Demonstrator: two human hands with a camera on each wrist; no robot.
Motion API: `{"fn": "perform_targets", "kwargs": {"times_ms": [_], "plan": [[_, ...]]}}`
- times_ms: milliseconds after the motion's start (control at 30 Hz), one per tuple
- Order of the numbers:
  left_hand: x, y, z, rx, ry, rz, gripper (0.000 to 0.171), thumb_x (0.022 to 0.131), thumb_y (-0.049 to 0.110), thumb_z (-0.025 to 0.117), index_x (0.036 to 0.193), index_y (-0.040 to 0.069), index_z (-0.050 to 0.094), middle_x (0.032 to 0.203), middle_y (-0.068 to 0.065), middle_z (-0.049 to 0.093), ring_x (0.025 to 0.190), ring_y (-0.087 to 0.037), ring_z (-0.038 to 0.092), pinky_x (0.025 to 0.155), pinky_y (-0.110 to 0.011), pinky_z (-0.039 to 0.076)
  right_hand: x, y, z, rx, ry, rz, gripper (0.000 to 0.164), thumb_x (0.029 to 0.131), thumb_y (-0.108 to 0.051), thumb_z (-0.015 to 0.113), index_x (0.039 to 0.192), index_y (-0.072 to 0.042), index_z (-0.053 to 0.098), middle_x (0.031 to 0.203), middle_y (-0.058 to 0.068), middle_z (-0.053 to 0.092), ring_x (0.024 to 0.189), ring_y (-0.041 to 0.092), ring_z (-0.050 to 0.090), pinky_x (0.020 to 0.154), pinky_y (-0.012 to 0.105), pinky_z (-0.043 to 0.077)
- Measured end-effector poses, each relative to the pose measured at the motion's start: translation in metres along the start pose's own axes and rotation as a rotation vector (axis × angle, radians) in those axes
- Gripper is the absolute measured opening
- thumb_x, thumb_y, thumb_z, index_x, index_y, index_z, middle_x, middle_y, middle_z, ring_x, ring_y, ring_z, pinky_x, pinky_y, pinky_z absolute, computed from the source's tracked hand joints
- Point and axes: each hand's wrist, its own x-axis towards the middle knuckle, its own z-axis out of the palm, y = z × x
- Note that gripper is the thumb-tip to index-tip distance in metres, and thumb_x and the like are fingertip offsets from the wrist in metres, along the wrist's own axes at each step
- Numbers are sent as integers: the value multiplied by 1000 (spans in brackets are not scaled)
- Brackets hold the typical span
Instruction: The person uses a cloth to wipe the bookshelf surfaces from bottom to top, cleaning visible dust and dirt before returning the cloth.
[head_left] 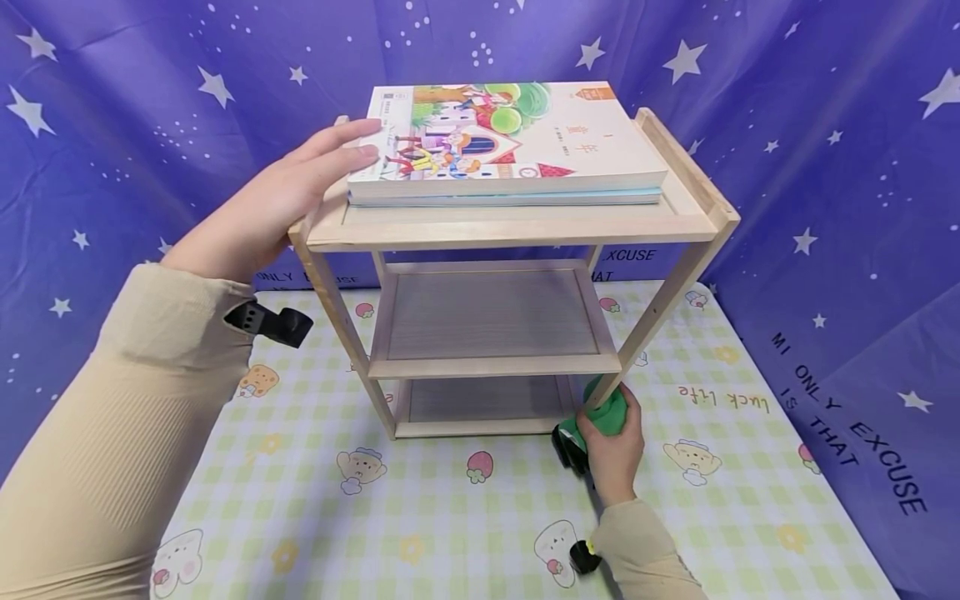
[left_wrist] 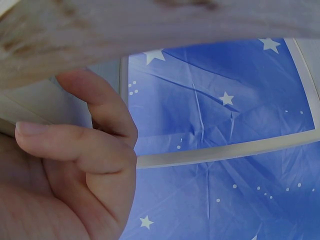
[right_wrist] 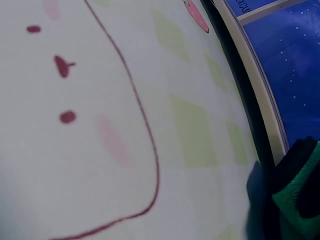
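Note:
A three-tier wooden shelf (head_left: 517, 364) stands on a patterned cloth. My left hand (head_left: 300, 179) grips the left end of its top tier. Two fingertips reach over to the left edge of the top book (head_left: 600, 158) in a flat stack. In the left wrist view, bent fingers (left_wrist: 107, 165) lie close under pale wood. Low at the shelf's right front leg, my right hand (head_left: 617, 454) holds a green and black fabric piece (head_left: 609, 414) against the leg. The right wrist view catches only part of that fabric (right_wrist: 297, 195) at its lower right edge.
The lower two tiers have grey panels (head_left: 487, 321). A checked tablecloth (head_left: 450, 517) with cartoon prints lies beneath the shelf. Blue star-patterned curtains (head_left: 825, 167) hang behind and at both sides. Black straps (head_left: 270, 321) sit at the wrists.

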Motion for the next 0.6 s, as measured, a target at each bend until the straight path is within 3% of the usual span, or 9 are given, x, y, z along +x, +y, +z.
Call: {"fn": "perform_targets", "kwargs": {"times_ms": [433, 600], "plan": [[2, -1, 0, -14, 1, 3, 57, 99, 58, 46, 152, 49, 27, 160, 31, -9, 152, -7, -14, 124, -49, -6, -1, 0, -2, -12, -33, 28, 75, 86, -12, 74, 152, -23, 39, 140, 15, 53, 114, 27, 50, 93, 41, 39], [1, 0, 0, -18, 3, 3, 57, 99, 57, 46, 152, 48, 27, 160, 32, -9, 151, -6, -16, 123, -48, -8, -2, -3, -5, -9, -22, 21, 76, 86, -11, 74, 152, -26, 39, 139, 12, 53, 112, 22, 50, 90, 34, 41]]}}
